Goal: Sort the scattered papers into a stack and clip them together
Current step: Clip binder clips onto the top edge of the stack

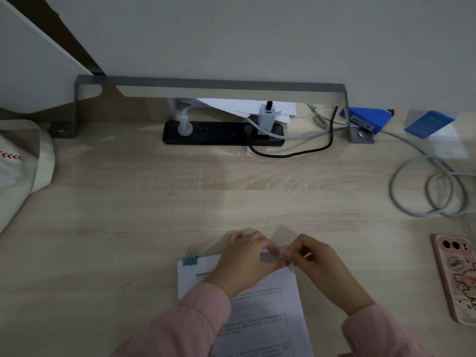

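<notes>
A stack of printed white papers [268, 313] lies on the wooden desk near its front edge. A teal binder clip [190, 259] grips the stack's top left corner. My left hand [244, 258] rests over the top edge of the stack. My right hand [319, 269] meets it at the top right corner. Between the fingertips of both hands sits a small pale clip [282, 249], pinched at that corner. Whether it is clamped on the paper is hidden by the fingers.
A black power strip [221, 134] with plugs lies under a grey metal shelf [211, 85] at the back. Loose sheets [247, 108] sit behind it. Coiled grey cable [432, 191] and a pink phone [457, 282] are on the right, blue boxes [427, 123] far right, a white bag [23, 163] left.
</notes>
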The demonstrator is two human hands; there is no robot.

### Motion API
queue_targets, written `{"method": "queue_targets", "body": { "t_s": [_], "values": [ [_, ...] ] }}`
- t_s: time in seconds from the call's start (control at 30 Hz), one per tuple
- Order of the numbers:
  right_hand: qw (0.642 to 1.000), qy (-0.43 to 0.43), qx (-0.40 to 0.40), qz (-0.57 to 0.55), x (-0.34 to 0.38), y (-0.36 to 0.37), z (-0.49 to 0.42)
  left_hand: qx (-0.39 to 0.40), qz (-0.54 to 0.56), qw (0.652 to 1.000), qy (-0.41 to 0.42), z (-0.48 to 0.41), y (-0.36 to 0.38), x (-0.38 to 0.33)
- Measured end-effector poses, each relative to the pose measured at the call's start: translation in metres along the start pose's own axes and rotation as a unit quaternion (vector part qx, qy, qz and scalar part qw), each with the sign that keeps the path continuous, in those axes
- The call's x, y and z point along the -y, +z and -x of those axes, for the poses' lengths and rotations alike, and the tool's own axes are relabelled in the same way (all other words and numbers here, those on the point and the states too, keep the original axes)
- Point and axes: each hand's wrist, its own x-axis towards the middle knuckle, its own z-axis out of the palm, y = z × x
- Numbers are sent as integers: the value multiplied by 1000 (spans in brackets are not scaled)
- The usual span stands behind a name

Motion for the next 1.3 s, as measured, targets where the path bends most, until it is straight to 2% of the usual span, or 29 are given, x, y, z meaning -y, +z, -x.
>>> {"method": "queue_targets", "body": {
  "t_s": [0.07, 0.23, 0.37, 0.63, 0.83, 1.0, 1.3],
  "values": [
    [1000, 1, 23, -20, 2, 9, -3, -3, 10, 1000, 6, 0, 1, 0],
    [999, 16, -5, -39, -2, 14, -11, -33, 30, 999, 6, 3, 3, 8],
    [999, 29, 18, -32, -4, 10, -15, -30, 40, 999, 16, 5, 1, 8],
    [998, -33, 49, 17, 0, 4, -21, -50, 84, 995, 11, 6, 3, 12],
    [996, -24, 28, -78, 10, -3, -33, -19, 142, 989, -36, 6, -2, 8],
    [997, -52, 49, -2, 8, -3, -40, -29, 164, 985, -41, 6, -3, 8],
    [993, -63, 96, 23, 18, -6, -53, -44, 195, 979, -27, 6, -3, 10]
  ]
}}
